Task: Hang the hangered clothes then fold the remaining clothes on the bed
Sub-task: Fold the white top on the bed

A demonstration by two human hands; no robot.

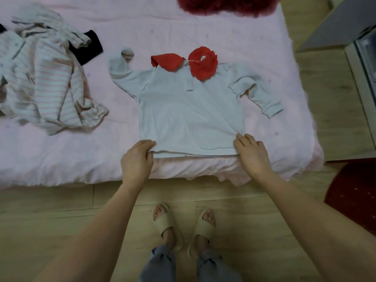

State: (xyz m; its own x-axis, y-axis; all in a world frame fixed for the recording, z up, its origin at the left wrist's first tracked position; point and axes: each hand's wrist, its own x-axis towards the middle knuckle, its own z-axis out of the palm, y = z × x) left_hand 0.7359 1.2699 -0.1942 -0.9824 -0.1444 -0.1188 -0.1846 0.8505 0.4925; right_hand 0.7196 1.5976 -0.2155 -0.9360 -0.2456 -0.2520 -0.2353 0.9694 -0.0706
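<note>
Both hands' grip pinches the white top (189, 117) hem; collar apparently points away.

Bare forearms are seen; pale beige rubber slide sandals (184, 226) and grey-blue cuffed trousers (183, 265) above them are worn.

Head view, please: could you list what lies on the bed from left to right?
Striped garment → dark garment → white top with red collar, its hem held by the left hand and the right hand.
</note>
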